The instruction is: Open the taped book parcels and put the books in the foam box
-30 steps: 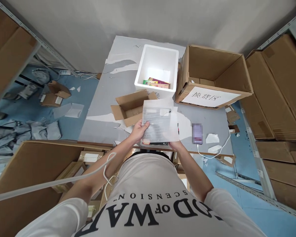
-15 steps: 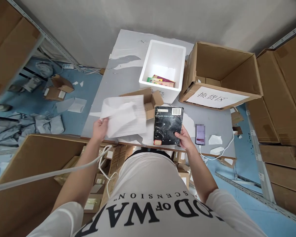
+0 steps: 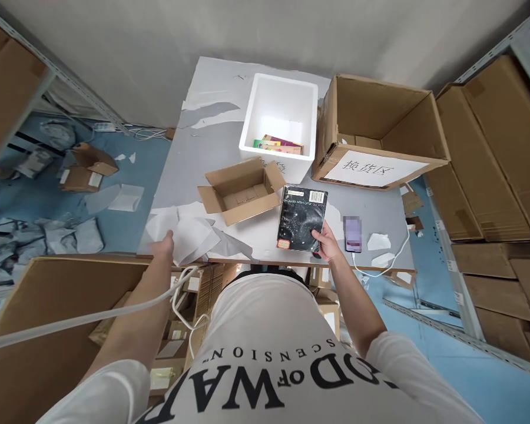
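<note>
My right hand (image 3: 327, 242) grips a black book (image 3: 302, 219) by its right edge, thumb on top. The cover with a barcode and a small red-and-white label faces up. At the table's front left, my left hand (image 3: 162, 246) touches a white packing sheet (image 3: 196, 237), which lies crumpled. Its thumb shows, but the fingers are blurred and partly hidden. Between the hands, just beyond them, a small cardboard box (image 3: 244, 197) stands with its flaps open; nothing shows inside it.
Behind are a white foam box (image 3: 247, 132) holding several colourful booklets (image 3: 278, 145) and a large labelled carton (image 3: 380, 168). A phone (image 3: 352, 235) on a white cable and paper scraps (image 3: 378, 241) lie at right. A big carton (image 3: 26, 306) stands by my left arm.
My left hand has moved the white sheet left and down onto the table, uncovering the small cardboard box. My right hand still holds the book, now slightly tilted.
</note>
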Demonstrator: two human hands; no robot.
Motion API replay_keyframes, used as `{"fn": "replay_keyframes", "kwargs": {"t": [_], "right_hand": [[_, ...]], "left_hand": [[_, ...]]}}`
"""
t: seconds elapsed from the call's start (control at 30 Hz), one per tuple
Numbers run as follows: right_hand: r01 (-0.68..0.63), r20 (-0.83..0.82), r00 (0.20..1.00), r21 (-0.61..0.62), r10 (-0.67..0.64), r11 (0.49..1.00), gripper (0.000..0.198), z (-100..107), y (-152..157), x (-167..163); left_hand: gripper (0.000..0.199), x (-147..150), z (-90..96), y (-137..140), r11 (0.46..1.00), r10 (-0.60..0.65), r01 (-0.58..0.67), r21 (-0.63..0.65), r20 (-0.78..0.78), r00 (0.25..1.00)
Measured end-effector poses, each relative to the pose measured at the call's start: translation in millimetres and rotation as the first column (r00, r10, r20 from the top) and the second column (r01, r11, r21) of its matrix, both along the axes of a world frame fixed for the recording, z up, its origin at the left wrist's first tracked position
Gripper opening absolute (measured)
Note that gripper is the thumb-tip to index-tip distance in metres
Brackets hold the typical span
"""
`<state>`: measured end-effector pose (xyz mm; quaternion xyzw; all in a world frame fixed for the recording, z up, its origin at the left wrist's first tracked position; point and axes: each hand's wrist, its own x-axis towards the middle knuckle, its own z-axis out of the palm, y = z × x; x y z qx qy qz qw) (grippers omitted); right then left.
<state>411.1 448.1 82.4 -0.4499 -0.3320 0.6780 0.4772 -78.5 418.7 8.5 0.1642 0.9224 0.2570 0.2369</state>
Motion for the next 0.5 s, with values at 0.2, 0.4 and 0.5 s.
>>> {"fn": "replay_keyframes", "kwargs": {"t": [0.2,0.4,0.5], "right_hand": [[0.005,0.044,0.999,0.066,-0.007,0.998,0.061,10,4,-2],[-0.089,0.162,0.986,0.255,0.049,0.963,0.046,39,22,-3],[-0.269,0.302,0.938,0.334,0.168,0.903,0.03,60,28,2]], "left_hand": [[0.084,105,78.9,-1,0.911,-0.243,0.253,0.325,-0.073,0.967],[0.078,214,144.6,16,0.852,-0.439,0.313,0.419,0.899,-0.01],[0.084,218,154.2,30,0.891,-0.371,0.215,0.401,0.914,-0.165]]}}
